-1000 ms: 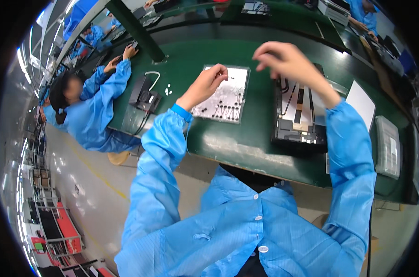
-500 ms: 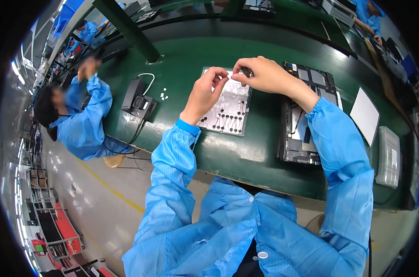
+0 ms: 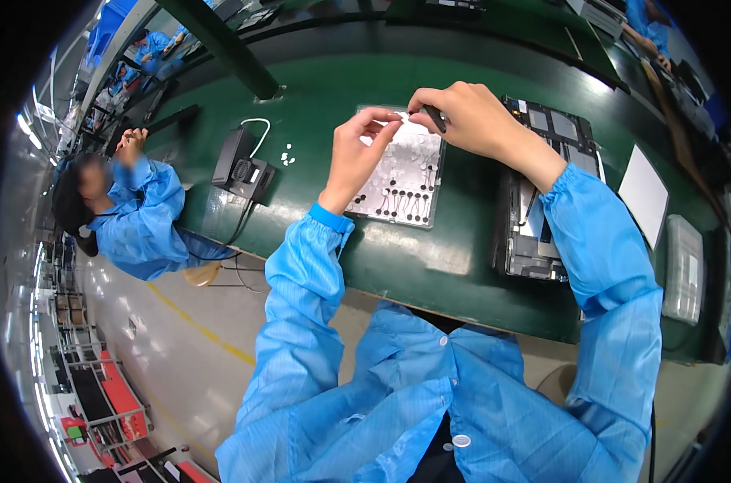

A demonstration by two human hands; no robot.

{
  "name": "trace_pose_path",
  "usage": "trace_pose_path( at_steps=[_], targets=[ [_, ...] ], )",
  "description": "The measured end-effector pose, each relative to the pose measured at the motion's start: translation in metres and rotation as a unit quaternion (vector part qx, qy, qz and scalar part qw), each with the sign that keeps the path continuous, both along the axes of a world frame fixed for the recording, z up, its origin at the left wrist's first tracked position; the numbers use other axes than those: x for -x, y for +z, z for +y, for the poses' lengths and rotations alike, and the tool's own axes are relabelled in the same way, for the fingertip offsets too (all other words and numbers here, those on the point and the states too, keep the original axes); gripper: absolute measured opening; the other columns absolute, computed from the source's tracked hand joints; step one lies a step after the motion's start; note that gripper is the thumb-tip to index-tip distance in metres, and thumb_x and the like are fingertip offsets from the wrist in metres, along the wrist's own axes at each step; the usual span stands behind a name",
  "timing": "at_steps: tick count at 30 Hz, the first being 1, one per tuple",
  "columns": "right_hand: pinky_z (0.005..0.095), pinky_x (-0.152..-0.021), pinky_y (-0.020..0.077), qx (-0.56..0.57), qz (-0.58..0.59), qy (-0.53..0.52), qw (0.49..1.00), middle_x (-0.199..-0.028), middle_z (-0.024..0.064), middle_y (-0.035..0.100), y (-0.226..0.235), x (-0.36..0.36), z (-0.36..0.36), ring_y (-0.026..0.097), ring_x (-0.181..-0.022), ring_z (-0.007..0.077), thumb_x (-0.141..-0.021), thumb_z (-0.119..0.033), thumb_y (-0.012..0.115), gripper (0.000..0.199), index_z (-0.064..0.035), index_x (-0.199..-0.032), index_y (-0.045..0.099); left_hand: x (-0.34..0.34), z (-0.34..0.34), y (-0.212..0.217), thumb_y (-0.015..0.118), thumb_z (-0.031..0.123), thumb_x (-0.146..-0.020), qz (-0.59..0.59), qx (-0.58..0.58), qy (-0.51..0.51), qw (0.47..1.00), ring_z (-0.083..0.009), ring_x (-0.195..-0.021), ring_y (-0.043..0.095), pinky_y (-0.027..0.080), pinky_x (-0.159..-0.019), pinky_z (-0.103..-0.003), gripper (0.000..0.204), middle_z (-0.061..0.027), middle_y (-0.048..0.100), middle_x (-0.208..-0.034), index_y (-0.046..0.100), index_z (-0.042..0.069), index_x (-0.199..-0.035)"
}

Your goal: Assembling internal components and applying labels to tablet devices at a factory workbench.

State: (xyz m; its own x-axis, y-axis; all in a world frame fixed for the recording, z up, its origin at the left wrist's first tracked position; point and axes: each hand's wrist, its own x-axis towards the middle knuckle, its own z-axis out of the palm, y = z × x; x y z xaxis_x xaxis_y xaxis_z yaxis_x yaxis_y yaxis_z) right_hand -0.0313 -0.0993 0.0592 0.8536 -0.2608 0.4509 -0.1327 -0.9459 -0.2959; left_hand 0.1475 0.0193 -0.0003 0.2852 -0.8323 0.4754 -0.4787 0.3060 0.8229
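Above the far half of a clear flat tray [image 3: 379,211], my two hands are close together. My left hand [image 3: 360,149] has thumb and forefinger pinched; whatever lies between their tips is too small to make out. A slim dark tool [image 3: 435,118] sticks out of the closed fingers of my right hand [image 3: 470,121], whose fingertips are beside the left ones. Small black round parts with thin leads [image 3: 405,203] are lined up in the tray's near half. Small whitish pieces [image 3: 401,165] are scattered farther up in it.
An opened laptop chassis [image 3: 534,256] lies right of the tray, partly under my right forearm. Beyond it are a white sheet [image 3: 644,193] and a clear plastic case [image 3: 682,270]. A black powered device [image 3: 243,173] stands left; a co-worker [image 3: 132,213] sits past it.
The view has shifted slightly. More of the dark tool shows in my right hand, and the fingers of my left hand are more stretched. The co-worker's hands have moved.
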Motion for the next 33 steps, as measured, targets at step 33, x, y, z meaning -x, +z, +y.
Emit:
trace_pose_path(
  at_steps=[33],
  targets=[
    [0.0354, -0.053, 0.0452, -0.047, -0.058, 0.046, 0.996, -0.064, 0.0056, 0.066, -0.002, -0.003, 0.006, 0.061, -0.055, 0.0272, -0.091, -0.021, 0.07, 0.013, -0.0088, -0.095, 0.068, 0.006, 0.001, -0.018, 0.063, 0.015, -0.096, 0.37, -0.036, -0.165, 0.914, -0.0069, -0.07, 0.054, 0.043, -0.069, -0.023, 0.011, -0.0051, 0.068, -0.092, 0.063, 0.004, -0.092]
  ],
)
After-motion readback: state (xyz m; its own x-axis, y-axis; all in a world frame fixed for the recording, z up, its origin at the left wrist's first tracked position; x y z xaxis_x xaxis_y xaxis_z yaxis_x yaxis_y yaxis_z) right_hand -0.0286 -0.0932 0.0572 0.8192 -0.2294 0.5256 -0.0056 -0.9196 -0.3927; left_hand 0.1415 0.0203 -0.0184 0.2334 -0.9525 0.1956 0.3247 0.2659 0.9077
